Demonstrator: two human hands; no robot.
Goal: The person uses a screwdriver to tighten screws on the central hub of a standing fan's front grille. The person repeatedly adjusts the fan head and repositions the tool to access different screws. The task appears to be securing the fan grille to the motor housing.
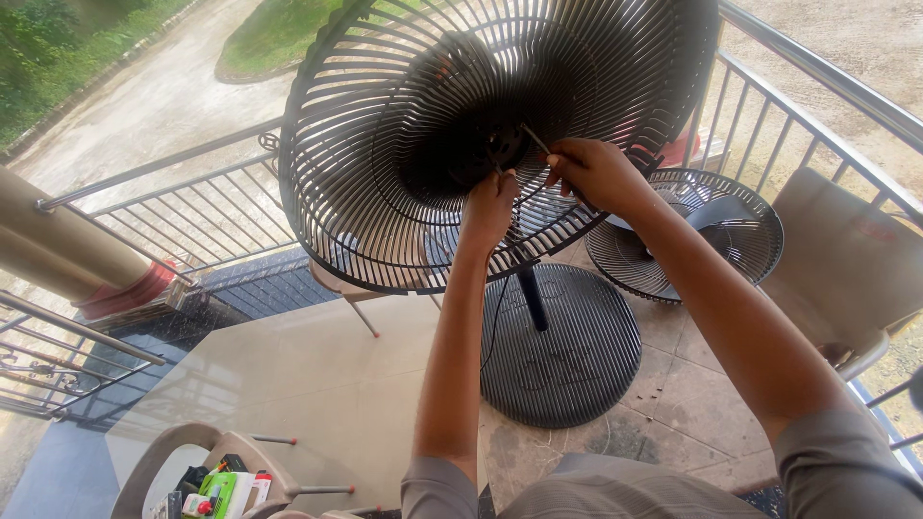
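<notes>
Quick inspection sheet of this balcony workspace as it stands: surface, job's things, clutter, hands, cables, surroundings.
Surface: tiled floor, dusty near the round fan base.
Job's things: black rear fan grille on its pole, tilted; slim tool at the hub.
Clutter: second grille lying on the floor; chair with small items.
Hands: left hand grips at the hub; right hand holds the tool.
Cables: thin black cord hanging toward the base.
Surroundings: metal railing, driveway and grass below.
</notes>
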